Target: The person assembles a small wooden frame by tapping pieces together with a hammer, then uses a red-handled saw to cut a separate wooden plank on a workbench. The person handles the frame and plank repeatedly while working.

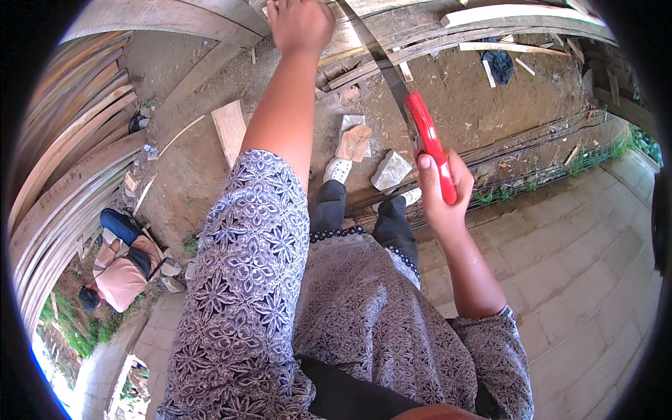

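Observation:
My right hand (446,185) is closed around the red handle of a hand saw (427,129). From that handle the long, dark blade slants up and left to the top edge, where it meets the timber and its tip is cut off. At the top, my left hand (301,28) is on a pale wooden board (343,38), just left of the blade. Its fingers are partly beyond the picture's edge and look bent over the wood.
Long planks (63,154) are stacked at the left, where a seated person (122,276) is nearby. Broken stones (390,170) lie by my feet. Metal bars (518,150) run along a block wall (560,259) at right. Wood offcuts (229,129) and a black plastic bag (498,66) lie on the dirt.

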`<act>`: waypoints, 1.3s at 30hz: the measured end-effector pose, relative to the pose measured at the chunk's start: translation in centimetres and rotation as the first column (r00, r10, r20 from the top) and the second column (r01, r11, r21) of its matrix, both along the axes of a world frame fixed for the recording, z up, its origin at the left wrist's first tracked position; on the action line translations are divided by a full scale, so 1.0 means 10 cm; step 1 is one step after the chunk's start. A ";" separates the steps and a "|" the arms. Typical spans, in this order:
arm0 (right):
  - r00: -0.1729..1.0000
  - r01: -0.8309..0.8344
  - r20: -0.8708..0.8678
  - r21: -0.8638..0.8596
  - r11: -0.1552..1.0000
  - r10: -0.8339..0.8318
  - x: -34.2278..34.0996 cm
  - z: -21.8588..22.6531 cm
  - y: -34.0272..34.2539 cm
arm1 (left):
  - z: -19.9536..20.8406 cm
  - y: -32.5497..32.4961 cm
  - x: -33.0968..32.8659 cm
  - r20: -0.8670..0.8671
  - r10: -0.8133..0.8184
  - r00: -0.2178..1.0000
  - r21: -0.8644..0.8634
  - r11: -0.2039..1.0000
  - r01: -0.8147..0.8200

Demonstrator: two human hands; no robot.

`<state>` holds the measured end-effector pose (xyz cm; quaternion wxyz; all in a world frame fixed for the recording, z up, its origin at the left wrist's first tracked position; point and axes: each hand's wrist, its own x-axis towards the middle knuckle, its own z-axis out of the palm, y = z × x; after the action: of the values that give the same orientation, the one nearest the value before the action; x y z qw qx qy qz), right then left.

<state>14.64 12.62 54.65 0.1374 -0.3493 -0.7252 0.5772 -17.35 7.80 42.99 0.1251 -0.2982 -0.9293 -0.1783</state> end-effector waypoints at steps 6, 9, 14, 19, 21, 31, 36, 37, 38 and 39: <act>0.999 0.045 -0.025 -0.108 0.993 -0.048 -0.21 0.09 -0.07 | 0.06 0.01 0.04 0.025 0.006 1.000 -0.057 0.998 -0.005; 0.998 0.059 -0.015 -0.091 0.994 -0.061 -0.32 0.14 0.00 | -0.03 0.05 0.04 0.016 0.025 1.000 -0.034 0.999 -0.024; 0.996 -0.006 0.086 0.020 1.000 0.004 -0.14 0.17 0.03 | -0.05 0.06 0.04 0.028 0.030 0.999 -0.009 1.000 -0.029; 0.995 -0.006 0.101 0.000 1.000 0.006 0.06 0.38 0.01 | -0.01 0.06 0.08 0.025 0.029 0.999 0.001 1.000 -0.029; 0.996 -0.019 0.091 0.059 0.998 0.013 -0.14 0.38 0.00 | -0.03 0.06 0.06 -0.012 0.033 0.999 -0.005 0.999 -0.033; 0.994 -0.058 0.093 0.099 0.993 0.049 -0.09 0.16 -0.01 | 0.02 0.07 0.07 0.067 0.035 0.997 -0.046 0.998 -0.032; 0.994 -0.049 0.100 0.075 0.996 0.042 0.17 0.43 -0.01 | -0.03 0.07 0.07 0.019 0.030 0.999 -0.011 0.999 -0.030; 0.995 -0.005 0.097 0.033 0.999 0.002 0.13 0.45 -0.04 | -0.04 0.08 0.05 -0.009 0.025 1.000 -0.007 1.000 -0.025; 0.995 0.038 0.096 -0.010 0.999 -0.037 0.10 0.45 -0.07 | -0.07 0.08 0.03 -0.038 0.020 0.999 -0.003 1.000 -0.020; 0.999 0.007 0.042 0.050 0.999 -0.009 0.03 0.31 -0.07 | -0.07 0.08 0.03 -0.068 0.017 0.998 0.000 1.000 -0.017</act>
<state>14.93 11.97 57.77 0.1331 -0.3607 -0.7406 0.5511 -17.07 8.62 42.26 0.1584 -0.2962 -0.9270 -0.1667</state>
